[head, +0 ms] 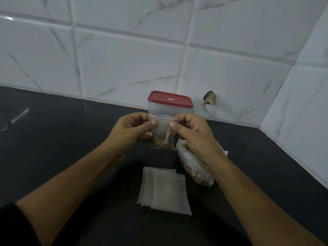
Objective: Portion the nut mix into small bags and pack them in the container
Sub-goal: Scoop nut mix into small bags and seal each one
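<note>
A small clear zip bag with nuts in its bottom hangs upright between my hands. My left hand pinches its top left corner and my right hand pinches its top right corner. Just behind the bag stands a clear plastic container with a red lid on it. A larger clear bag of nut mix lies on the counter under my right wrist. Three flat small bags lie overlapped near me.
The black counter runs to a white tiled wall at the back and on the right, forming a corner. A broken hole in the tile shows right of the container.
</note>
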`<move>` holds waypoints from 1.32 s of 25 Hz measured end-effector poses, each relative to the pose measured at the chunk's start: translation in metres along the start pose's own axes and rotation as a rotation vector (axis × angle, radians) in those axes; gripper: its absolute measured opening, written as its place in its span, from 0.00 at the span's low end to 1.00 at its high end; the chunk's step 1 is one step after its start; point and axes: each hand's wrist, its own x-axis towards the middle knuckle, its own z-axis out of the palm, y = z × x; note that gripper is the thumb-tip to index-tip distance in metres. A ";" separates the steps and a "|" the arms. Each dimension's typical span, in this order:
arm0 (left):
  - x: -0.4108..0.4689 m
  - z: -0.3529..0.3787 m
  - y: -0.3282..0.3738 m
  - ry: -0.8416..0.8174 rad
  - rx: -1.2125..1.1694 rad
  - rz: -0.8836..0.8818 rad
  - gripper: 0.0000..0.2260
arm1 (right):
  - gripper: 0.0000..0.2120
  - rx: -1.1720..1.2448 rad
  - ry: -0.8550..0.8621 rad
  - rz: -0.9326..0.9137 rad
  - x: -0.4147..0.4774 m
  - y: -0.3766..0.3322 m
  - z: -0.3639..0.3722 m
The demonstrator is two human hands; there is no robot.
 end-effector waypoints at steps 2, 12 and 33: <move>0.000 0.000 0.000 -0.003 0.002 -0.007 0.15 | 0.02 0.004 -0.012 -0.010 0.000 0.001 0.001; -0.001 0.001 0.000 -0.037 -0.006 0.029 0.07 | 0.03 0.016 -0.014 -0.029 -0.001 -0.001 0.001; -0.002 0.007 -0.003 -0.051 0.030 0.075 0.11 | 0.04 0.035 -0.085 -0.033 -0.003 -0.002 0.003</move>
